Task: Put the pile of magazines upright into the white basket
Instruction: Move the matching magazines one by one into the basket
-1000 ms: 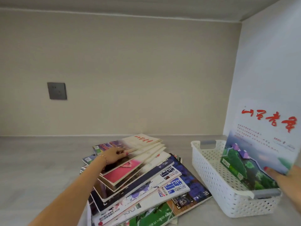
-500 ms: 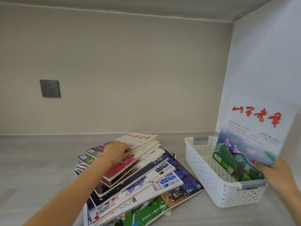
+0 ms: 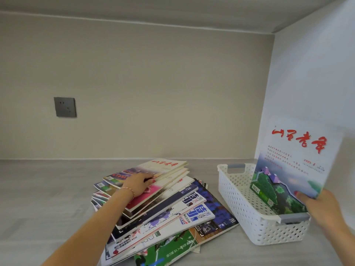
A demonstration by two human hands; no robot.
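Left hand (image 3: 141, 184) rests on the pile of magazines (image 3: 153, 206), fingers curled over the edge of the top few copies, looks like it is picking off the next one; can't tell how many it has. Pile is fanned and slumped toward the viewer, so my call: lift just one or two and keep the rest pinned, or the stack slides. Right of that grip sits the white basket (image 3: 240, 200), perforated walls, grey handle inserts at both ends, apart from the pile. Right hand (image 3: 324, 206) pinches the lower corner of a white magazine (image 3: 294, 166) with red title script, thumb on the cover, holding it near upright with its lower edge inside the basket, at the basket's right side. To do this well: seat the bottom edge on the basket floor, lean it on the right wall before letting go, spine down if possible so it doesn't curl over. Basket holds only this one, so nearly the whole pile is left. Surface is a pale grey wood-grain shelf (image 3: 38, 189); beige back wall with a grey socket plate (image 3: 65, 107) to the left of both hands, white side panel (image 3: 311, 73) close behind the basket.
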